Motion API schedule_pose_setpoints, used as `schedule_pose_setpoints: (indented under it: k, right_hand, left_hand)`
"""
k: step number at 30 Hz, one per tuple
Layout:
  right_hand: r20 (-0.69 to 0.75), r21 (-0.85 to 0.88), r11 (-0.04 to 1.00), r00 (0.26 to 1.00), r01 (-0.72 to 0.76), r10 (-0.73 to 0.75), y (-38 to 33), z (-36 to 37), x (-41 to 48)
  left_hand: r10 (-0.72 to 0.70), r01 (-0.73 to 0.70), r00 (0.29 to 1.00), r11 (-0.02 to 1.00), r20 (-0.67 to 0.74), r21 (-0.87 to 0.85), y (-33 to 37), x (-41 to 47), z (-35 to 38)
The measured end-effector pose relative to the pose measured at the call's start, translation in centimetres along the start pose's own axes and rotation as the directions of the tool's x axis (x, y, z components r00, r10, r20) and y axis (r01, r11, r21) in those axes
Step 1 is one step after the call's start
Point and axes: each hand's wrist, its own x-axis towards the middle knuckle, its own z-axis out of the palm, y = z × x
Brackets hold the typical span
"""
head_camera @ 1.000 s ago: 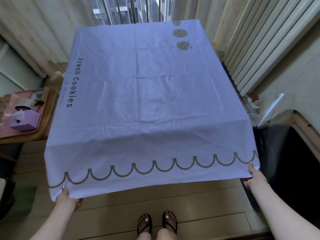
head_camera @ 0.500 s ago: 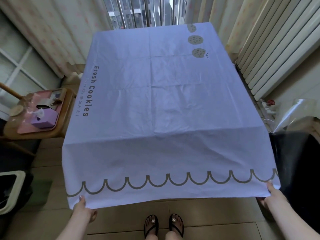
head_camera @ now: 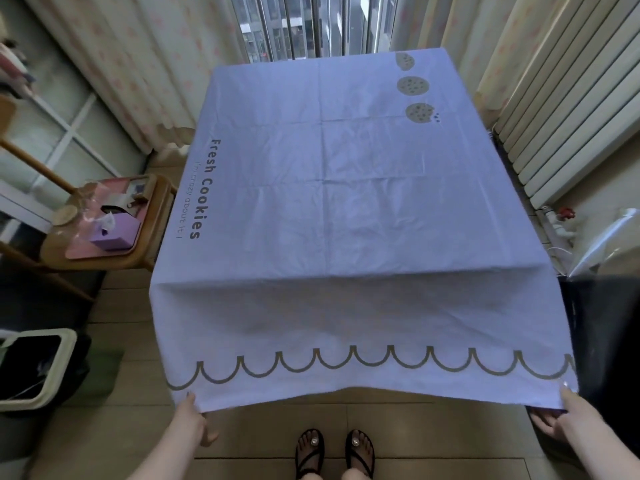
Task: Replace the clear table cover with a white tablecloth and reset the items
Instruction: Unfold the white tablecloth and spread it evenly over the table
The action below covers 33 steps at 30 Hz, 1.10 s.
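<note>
Left hand (head_camera: 193,420) and right hand (head_camera: 569,412) pinch tablecloth (head_camera: 346,209) corners.

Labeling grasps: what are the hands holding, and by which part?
Both hold the white tablecloth by its near scalloped hem: left hand pinches the left corner, right hand the right corner.

The white tablecloth (head_camera: 346,209), cookie-printed, lies spread flat, its scalloped near edge seemingly taut.

Wood floor (head_camera: 263,441), curtains (head_camera: 138,64) w/ window (head_camera: 311,26) btwn, radiator (head_camera: 568,116) rt.
</note>
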Motion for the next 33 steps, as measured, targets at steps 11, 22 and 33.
schedule_pose_setpoints:
  k: [11,22,33]
  right_hand:
    - [0.081,-0.233,0.969,0.995,0.077,-0.06,-4.2,5.8,-7.5]
    - [0.455,-0.413,0.7,0.797,0.583,-0.397,0.6,19.1,-17.0]
    - [0.503,-0.648,0.143,0.561,0.748,-0.657,18.4,30.5,-29.3]
  left_hand:
    - [0.106,-0.101,0.973,0.994,0.203,-0.035,4.5,-3.7,2.1]
    - [0.73,-0.881,0.465,0.323,0.501,0.347,11.4,-6.3,5.6]
    - [0.31,-0.634,0.341,-0.622,0.888,0.46,21.7,-1.7,2.4]
